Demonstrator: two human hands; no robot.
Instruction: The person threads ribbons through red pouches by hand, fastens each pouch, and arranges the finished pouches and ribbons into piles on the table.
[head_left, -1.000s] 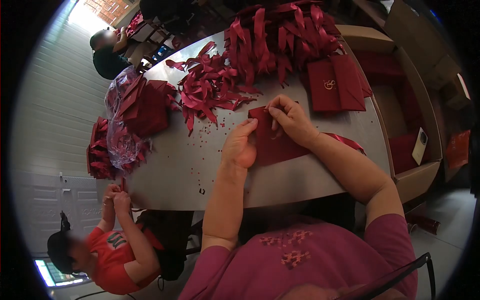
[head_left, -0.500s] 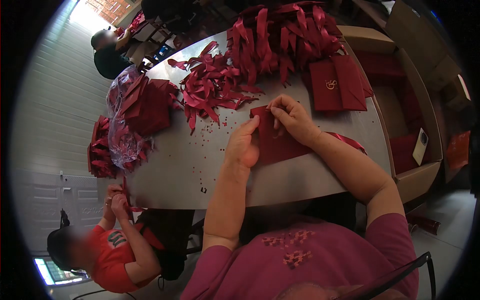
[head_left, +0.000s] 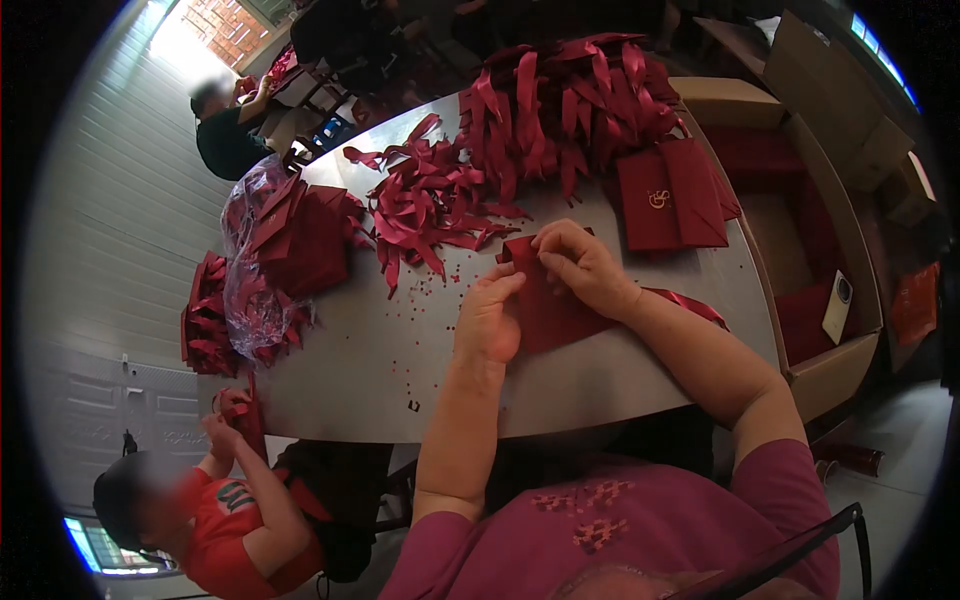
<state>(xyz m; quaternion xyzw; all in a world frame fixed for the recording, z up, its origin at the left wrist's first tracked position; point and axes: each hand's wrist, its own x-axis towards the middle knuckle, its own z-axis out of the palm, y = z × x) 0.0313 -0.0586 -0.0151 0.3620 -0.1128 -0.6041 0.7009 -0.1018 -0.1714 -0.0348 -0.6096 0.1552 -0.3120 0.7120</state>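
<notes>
A dark red paper bag (head_left: 560, 312) lies near the front of the metal table, between my two hands. My left hand (head_left: 490, 315) grips its left edge, with the thumb over the upper corner. At the bag's top edge, my right hand (head_left: 580, 262) pinches the paper with thumb and bent fingers; whether a ribbon is also held there is too small to tell. A loose red ribbon (head_left: 690, 305) shows beyond my right forearm. Just past my hands lies a heap of cut ribbons (head_left: 430, 205).
Ribboned bags (head_left: 570, 110) are piled at the back, beside folded bags with a gold logo (head_left: 650, 200). An open carton (head_left: 835, 385) with a phone (head_left: 838, 308) stands right. Wrapped bags (head_left: 305, 235) lie left, near a co-worker in red (head_left: 245, 530). Another person (head_left: 225, 140) sits farther off.
The view has tilted, so the table appears slightly lower. My fingers have shifted slightly at the bag's top edge, and the co-worker's hands have moved on their ribboned item.
</notes>
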